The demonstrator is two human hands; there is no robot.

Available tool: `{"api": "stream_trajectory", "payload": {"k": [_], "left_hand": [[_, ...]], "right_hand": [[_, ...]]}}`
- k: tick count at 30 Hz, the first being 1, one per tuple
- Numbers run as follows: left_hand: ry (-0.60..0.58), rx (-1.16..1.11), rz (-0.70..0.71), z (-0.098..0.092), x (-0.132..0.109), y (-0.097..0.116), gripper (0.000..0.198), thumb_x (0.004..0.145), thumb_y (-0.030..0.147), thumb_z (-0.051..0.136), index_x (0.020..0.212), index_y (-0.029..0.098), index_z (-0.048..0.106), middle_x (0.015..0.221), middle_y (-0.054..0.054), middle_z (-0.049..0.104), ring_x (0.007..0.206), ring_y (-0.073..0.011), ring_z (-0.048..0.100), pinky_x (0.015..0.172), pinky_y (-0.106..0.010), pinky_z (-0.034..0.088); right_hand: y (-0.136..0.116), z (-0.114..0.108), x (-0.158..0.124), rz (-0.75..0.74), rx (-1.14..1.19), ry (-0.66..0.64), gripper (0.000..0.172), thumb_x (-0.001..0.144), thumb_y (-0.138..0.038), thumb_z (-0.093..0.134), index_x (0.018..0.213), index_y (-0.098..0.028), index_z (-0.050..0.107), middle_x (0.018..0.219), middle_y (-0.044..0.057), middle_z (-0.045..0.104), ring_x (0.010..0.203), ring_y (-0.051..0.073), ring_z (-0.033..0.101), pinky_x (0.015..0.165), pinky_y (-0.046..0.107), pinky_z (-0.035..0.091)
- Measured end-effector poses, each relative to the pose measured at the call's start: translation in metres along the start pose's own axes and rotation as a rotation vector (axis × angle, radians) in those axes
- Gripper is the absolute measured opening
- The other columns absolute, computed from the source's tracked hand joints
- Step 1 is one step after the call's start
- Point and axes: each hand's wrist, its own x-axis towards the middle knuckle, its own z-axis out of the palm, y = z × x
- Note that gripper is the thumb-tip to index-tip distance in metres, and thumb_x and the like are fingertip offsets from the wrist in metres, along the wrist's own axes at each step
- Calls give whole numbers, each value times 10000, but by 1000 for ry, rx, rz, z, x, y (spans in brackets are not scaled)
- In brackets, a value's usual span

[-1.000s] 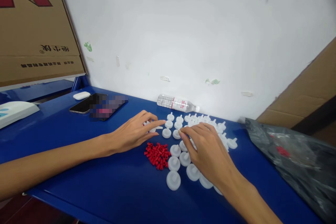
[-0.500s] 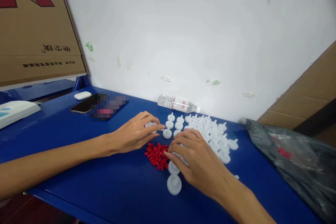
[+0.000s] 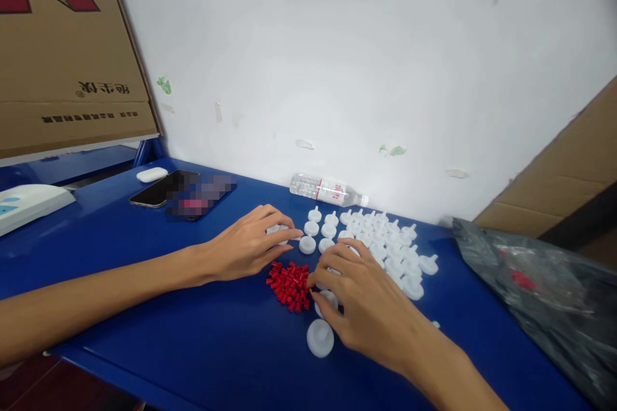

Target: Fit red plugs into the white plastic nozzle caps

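Note:
My left hand [image 3: 255, 243] pinches a white plastic disc-shaped piece [image 3: 277, 229] between thumb and fingers, left of the rows of similar pieces. A bit of red shows at that piece's left edge. My right hand [image 3: 359, 295] is curled, palm down, round a white stemmed disc [image 3: 326, 303]; its fingers partly hide the disc and others beneath. Touching or just beside the right fingertips lies a heap of small red caps [image 3: 289, 286]. Another white stemmed disc [image 3: 320, 338] rests nearer to me, below the right thumb.
Many white stemmed pieces [image 3: 393, 247] stand grouped on the blue table [image 3: 216, 340]. A clear bottle [image 3: 328, 190] lies against the wall. Phones [image 3: 161, 189], a white case [image 3: 152, 174] and a white device [image 3: 33, 205] sit left. A dark plastic bag [image 3: 525, 289] is at right.
My right hand has drawn slightly right, away from the red heap, and the white disc under its thumb has shifted right with it. My left hand stays put.

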Motion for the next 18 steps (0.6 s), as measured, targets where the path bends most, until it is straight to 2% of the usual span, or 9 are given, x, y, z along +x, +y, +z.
{"api": "stream_trajectory", "payload": {"k": [18], "left_hand": [[3, 4, 8, 0, -1, -1, 287, 1024, 203, 533, 1306, 185, 584, 1177, -123, 634, 1059, -247, 543, 914, -405, 493]], "right_hand": [[1, 5, 1, -21, -34, -1, 128, 948, -194, 615, 845, -212, 688, 858, 13, 660, 951, 189, 597, 1051, 415, 400]]}}
